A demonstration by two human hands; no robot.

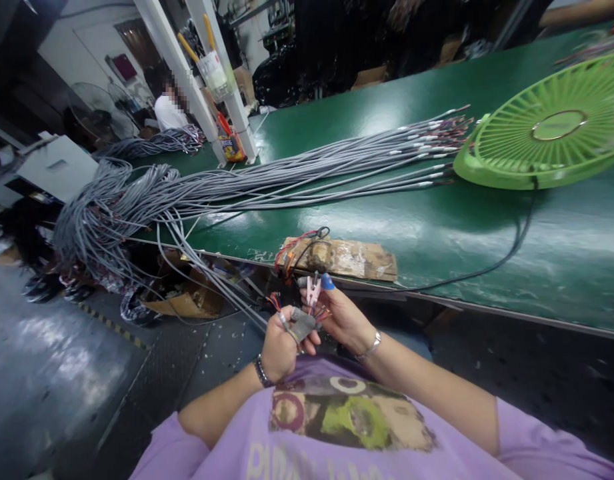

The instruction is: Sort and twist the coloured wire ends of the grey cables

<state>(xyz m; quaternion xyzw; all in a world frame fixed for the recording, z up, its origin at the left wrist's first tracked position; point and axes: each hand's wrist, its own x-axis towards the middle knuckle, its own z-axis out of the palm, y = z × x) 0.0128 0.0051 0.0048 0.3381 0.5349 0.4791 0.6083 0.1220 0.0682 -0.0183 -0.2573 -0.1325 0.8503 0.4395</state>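
Note:
My left hand [281, 343] is closed around grey cables [249, 313] that trail down from the bench, with thin coloured wires [275, 301] sticking out at its fingers. A dull grey piece [303, 327] lies across these fingers; I cannot make out what it is. Just right of it, my right hand [347, 320] pinches a small pink clip [313, 291], a blue cover [327, 281] on one of its fingertips. More coloured wires [323, 313] show between the two hands. Both hands are in front of the bench edge, above my lap.
On the green bench [427, 247] a worn wooden block [367, 260] with red and black leads sits at the edge. Behind it stretches a long bundle of grey cables [287, 170]. A green fan [557, 127] stands right, a white post [179, 73] left. Below is a cardboard box [191, 297].

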